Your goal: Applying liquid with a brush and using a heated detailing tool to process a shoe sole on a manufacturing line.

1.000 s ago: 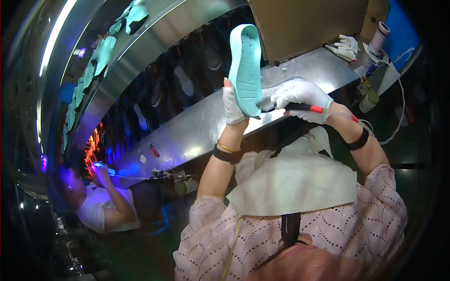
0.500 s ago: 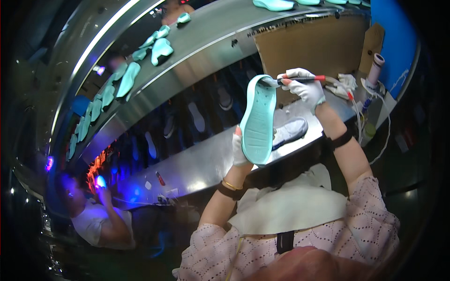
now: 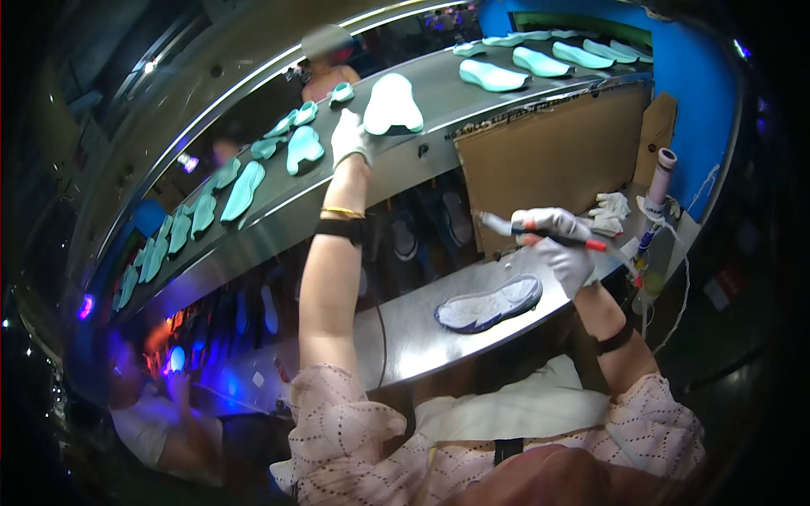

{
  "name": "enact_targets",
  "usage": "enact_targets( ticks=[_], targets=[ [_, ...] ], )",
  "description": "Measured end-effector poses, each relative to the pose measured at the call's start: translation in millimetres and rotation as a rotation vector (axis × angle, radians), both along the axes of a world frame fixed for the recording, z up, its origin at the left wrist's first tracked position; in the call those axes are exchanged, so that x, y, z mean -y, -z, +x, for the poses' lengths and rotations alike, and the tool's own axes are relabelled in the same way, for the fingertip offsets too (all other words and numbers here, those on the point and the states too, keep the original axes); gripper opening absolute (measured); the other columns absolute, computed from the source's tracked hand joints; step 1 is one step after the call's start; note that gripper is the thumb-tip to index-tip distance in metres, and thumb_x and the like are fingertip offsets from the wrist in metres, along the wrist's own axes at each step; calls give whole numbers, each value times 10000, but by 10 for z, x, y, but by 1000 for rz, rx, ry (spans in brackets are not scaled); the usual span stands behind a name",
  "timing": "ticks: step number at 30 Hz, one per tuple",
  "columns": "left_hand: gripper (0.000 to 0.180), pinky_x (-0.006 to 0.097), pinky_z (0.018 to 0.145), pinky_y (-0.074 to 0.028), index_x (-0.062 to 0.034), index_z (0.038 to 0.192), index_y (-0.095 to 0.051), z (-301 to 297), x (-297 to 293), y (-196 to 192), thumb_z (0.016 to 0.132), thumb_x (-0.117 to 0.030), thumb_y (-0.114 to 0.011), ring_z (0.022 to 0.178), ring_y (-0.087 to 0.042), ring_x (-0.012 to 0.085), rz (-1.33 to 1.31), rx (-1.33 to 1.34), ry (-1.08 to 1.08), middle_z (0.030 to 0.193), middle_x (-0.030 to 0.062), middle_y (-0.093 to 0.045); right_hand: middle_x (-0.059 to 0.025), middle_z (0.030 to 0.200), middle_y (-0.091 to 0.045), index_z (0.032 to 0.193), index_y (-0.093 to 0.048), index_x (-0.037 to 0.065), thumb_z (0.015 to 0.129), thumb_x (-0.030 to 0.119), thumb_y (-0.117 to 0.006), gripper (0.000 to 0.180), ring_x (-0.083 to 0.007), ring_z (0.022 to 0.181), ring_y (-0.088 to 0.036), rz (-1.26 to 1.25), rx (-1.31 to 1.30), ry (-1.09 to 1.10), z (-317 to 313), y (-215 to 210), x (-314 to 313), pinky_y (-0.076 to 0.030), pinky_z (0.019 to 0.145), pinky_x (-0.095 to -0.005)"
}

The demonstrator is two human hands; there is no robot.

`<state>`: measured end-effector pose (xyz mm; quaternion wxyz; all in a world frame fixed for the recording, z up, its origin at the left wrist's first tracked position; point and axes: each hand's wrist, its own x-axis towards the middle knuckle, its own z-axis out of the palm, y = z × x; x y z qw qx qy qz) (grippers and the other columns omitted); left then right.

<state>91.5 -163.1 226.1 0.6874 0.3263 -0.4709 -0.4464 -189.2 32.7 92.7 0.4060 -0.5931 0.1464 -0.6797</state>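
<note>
Co-worker (image 3: pixel 173 434): pale top, far out at eight o'clock.
Turquoise sole pieces (image 3: pixel 244 192): strung along the belt (image 3: pixel 440 99), at eight o'clock from the left hand.
Left hand (image 3: pixel 350 139): gloved, at one edge of the large turquoise sole (image 3: pixel 393 103); whether its grip closes on it, I cannot tell.
Large turquoise sole: at the belt, two o'clock from that hand, rounded end toward twelve.
Grey shoe piece (image 3: pixel 489 304): dark-rimmed, on the metal worktop (image 3: pixel 422 354), eight o'clock from the right hand.
Brush (image 3: pixel 558 237): black-and-red handle, tip between nine and ten.
Right hand (image 3: pixel 570 263): gloved, grip closed around the brush.
White glove (image 3: pixel 609 213): one o'clock from the right hand.
</note>
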Motion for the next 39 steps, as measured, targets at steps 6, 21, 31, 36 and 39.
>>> enact_targets(
  ticks=[6,21,31,36,39],
  targets=[
    [322,401,823,-461,-108,1083,-585,583,68,-135,776,-169,-510,1050,-550,288,-165,1990,-1052,1143,124,-576,-76,918,-626,903,-607,28,746,-48,-674,187,-116,855,-588,670,-49,-85,-559,502,-116,-472,793,-252],
    [326,381,919,-423,-29,1129,-520,1477,-1560,-102,930,-262,-408,1042,-544,242,-417,-97,-142,1112,134,-570,-83,737,-603,837,-603,-6,789,84,-628,105,-102,520,-535,367,-37,-256,28,677,150,-399,427,-202],
    [313,317,573,-395,-58,674,-533,194,-1787,1873,804,-336,-469,655,-452,179,56,-529,964,696,44,-475,-61,951,-625,991,-566,30,790,-8,-614,210,-122,894,-580,620,-156,-14,66,365,-336,-450,807,-239],
    [713,536,990,-349,-63,1258,-456,-312,-2498,2260,794,-605,-467,1145,-471,388,603,-858,773,1224,238,-484,-48,946,-613,1006,-563,43,781,4,-624,237,-116,885,-572,695,-179,-81,33,491,-423,-448,803,-242],
    [771,536,982,-355,-62,1249,-470,-313,-2497,2291,763,-660,-453,1127,-482,412,680,-760,820,1210,235,-495,-24,955,-597,1004,-563,61,788,16,-626,229,-102,902,-557,653,-188,-194,177,627,-309,-444,789,-238]
  ],
)
